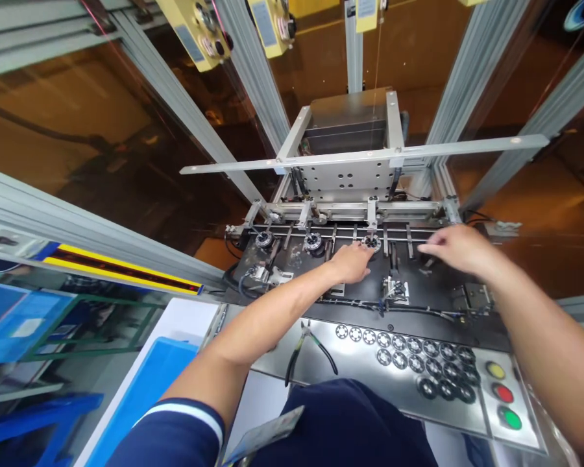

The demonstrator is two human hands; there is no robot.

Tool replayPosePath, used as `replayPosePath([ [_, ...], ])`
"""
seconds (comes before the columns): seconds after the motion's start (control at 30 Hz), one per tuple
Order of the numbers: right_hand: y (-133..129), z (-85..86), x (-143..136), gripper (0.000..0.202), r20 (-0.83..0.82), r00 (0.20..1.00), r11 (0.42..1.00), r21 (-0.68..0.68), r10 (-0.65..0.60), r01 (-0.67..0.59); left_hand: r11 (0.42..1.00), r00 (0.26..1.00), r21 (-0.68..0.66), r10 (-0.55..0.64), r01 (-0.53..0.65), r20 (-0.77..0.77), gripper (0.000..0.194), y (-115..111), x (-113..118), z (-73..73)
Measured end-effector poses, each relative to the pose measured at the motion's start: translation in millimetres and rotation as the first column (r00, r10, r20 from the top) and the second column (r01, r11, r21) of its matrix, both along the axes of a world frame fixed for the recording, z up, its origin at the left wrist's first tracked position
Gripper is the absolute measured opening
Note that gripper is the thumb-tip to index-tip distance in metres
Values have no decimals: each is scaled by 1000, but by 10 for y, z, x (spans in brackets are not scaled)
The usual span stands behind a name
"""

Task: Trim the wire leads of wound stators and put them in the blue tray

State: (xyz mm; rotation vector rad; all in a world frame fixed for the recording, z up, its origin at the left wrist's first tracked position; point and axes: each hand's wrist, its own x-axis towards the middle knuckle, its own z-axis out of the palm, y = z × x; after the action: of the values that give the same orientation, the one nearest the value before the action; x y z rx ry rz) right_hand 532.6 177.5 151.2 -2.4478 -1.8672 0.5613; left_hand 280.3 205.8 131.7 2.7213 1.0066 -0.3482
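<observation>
My left hand [353,262] reaches over the dark machine plate, its fingertips at a round slotted part [371,243] in the third holder from the left. My right hand [450,248] hovers over the plate's right side, fingers bent together; anything between them is too small to tell. Two similar round parts, one at the far left [264,240] and one beside it [314,244], sit in their holders. Nearer to me, several loose round parts [415,362] lie in rows on the metal ledge [355,376]. Pliers [305,331] with dark green handles lie there too, jaws apart.
A long metal bar [340,159] crosses above the holders. Clamps and cables [396,290] stand on the plate near its front. Yellow, red and green buttons [503,393] are at the right end of the ledge. A blue sheet [146,383] lies at the left.
</observation>
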Motion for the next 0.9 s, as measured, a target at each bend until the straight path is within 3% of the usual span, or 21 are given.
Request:
replayPosePath([
  [0.07, -139, 122, 342, 23, 100, 989, 993, -27, -112, 115, 999, 997, 24, -40, 39, 65, 40, -31, 141, 58],
  [0.13, -156, 119, 579, 19, 150, 971, 979, -60, -184, 195, 994, 989, 39, -102, 98, 111, 37, -26, 382, 74],
  [0.27, -11, -164, 684, 23, 28, 990, 985, -103, -140, 142, 980, 973, 37, -200, 197, 117, 55, 30, 930, -31],
  [0.4, 74, -433, 710, 28, -58, 992, 990, -92, -108, 103, 971, 967, 20, -239, 238, 84, 74, 35, 1254, -165],
  [0.57, 132, -554, 939, 29, -3, 991, 981, -136, -137, 136, 966, 964, 3, -258, 258, 67, 79, -9, 1410, -228],
  [0.7, 324, -643, 1028, 26, 9, 993, 977, -174, -120, 120, 968, 967, -1, -250, 251, 54, 85, -21, 1452, -256],
  [0.9, 557, -686, 1049, 33, -2, 972, 970, -67, -233, 233, 970, 970, -13, -244, 244, 12, 86, 1, 1457, -270],
])
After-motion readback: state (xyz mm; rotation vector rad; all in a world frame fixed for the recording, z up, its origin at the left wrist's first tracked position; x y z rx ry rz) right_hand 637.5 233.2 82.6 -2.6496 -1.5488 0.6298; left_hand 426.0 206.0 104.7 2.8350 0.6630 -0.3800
